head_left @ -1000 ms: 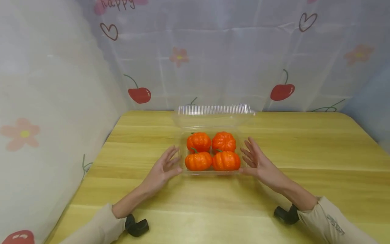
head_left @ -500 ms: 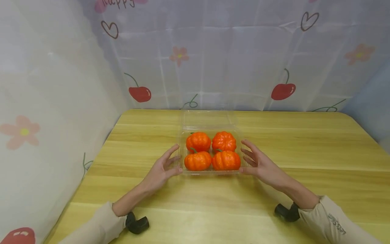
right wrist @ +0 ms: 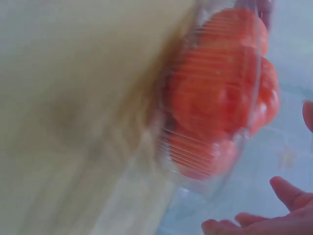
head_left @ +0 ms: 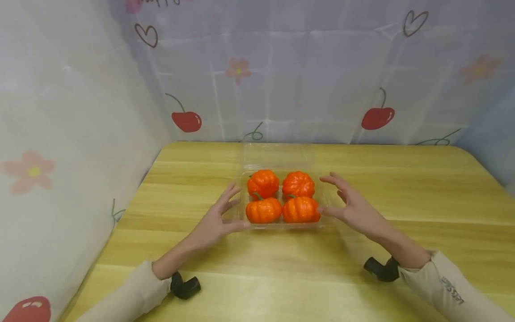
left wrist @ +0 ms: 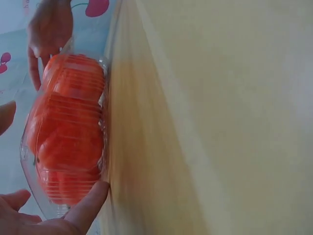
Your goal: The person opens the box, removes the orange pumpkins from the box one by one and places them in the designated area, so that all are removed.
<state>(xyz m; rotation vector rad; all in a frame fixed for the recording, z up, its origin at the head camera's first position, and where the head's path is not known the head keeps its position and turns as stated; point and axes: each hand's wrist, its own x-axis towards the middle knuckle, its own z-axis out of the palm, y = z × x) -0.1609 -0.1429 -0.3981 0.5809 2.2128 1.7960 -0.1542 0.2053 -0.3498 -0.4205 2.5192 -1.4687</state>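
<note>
Several small orange toy-like pumpkins sit in two rows in a clear plastic clamshell box. Its transparent lid lies folded back behind them. My left hand is at the box's left side, fingers spread and loosely bent, thumb by the front left corner; in the left wrist view a fingertip appears to touch the base. On the right, my right hand stands with fingers parted beside the box. In the right wrist view its fingers are apart from the ribbed wall. Neither hand grips anything.
The box stands on a light wooden table. A fabric backdrop with cherries, flowers and hearts hangs behind the table's far edge, and a pale side sheet is at the left. Black wrist fittings stick out below both sleeves.
The lid has dropped from a raised tilt to lying back flat behind the box. My right hand has lifted slightly off the box's side. The left hand stays near its corner.
</note>
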